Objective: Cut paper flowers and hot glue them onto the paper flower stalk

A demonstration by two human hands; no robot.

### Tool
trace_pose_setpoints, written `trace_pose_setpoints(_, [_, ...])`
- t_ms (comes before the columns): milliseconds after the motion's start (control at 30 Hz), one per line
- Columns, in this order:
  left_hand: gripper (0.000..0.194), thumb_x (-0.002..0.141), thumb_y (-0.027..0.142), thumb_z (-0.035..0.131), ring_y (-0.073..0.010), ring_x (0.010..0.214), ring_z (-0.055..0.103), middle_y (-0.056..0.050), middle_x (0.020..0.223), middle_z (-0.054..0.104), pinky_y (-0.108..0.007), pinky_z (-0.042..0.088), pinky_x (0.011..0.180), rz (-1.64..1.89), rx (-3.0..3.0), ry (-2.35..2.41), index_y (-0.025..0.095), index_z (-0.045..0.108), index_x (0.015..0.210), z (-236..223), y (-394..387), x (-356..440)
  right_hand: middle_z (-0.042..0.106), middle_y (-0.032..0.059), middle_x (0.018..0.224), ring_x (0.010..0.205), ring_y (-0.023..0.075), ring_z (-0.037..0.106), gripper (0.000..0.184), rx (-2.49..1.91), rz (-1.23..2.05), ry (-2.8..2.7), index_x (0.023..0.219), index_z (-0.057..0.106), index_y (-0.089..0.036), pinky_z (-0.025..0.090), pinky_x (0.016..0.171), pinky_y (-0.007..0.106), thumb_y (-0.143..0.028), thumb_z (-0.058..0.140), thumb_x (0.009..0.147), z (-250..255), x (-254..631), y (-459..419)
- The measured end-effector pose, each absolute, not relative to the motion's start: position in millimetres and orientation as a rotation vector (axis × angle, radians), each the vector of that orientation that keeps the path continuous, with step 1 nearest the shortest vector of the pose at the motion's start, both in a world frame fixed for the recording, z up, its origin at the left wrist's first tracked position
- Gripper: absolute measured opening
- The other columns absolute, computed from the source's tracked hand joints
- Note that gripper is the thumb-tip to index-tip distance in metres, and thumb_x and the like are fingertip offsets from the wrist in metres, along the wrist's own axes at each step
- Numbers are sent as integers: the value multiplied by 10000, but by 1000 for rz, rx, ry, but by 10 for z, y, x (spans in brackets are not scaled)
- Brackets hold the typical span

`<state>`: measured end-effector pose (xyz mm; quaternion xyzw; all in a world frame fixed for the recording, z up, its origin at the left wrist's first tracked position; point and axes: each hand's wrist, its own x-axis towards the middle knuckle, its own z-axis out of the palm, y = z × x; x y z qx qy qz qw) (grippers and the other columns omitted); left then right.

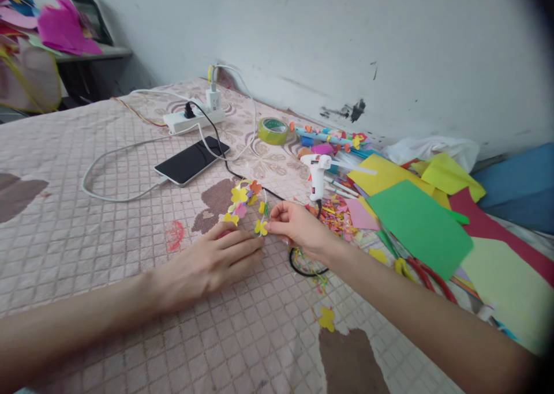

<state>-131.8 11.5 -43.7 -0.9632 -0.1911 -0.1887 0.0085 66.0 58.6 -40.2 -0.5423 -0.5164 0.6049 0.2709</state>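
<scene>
A small wreath of yellow, orange, pink and purple paper flowers (239,195) lies on the patterned tablecloth. Over its near edge is my left hand (212,261), back upward, fingers together and bent around that edge; the fingertips and thumb are mostly hidden. My right hand (298,229) is closed in a pinch at the wreath's right side, thumb and forefinger on a yellow paper flower (261,227). Beyond the right hand a white hot glue gun (317,177) stands on the table. Nearer to me lies a loose yellow paper cutout (326,319).
A phone (193,160) on a white cable lies before a power strip (194,117). Yellow-green tape (272,131) stands at the back. To the right are paper scraps (340,215), a green sheet (422,226) and red-handled scissors (433,281). The glue gun's black cord (307,274) loops beside my right wrist.
</scene>
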Motion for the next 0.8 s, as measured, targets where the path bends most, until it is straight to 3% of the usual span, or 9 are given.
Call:
trace_pose_setpoints(167, [297, 927, 111, 342, -228, 1131, 500, -89, 1220, 608, -401, 318, 944, -657, -2982, -706, 174, 526, 1152, -448, 104, -1361, 431, -112, 491, 343, 34, 331, 231, -1484, 1599, -1406, 733, 439, -204, 216, 310, 167, -148, 648, 651, -403, 653, 581])
trace_pose_setpoints(367, [274, 947, 130, 299, -240, 1196, 424, -75, 1265, 578, -407, 268, 968, -593, -2954, -787, 159, 558, 1032, -430, 125, -1349, 434, -105, 498, 357, 40, 334, 212, -1504, 1554, -1461, 727, 442, -201, 206, 325, 173, -128, 629, 658, -412, 645, 584])
trace_pose_setpoints(800, [256, 925, 87, 329, -246, 1295, 318, -78, 1281, 561, -420, 237, 991, -523, -3062, -878, 158, 574, 953, -476, 156, -1316, 551, -44, 620, 522, 98, 483, 207, -1493, 1143, -1850, 770, 469, -195, 336, 463, 210, -87, 585, 637, -548, 672, 604])
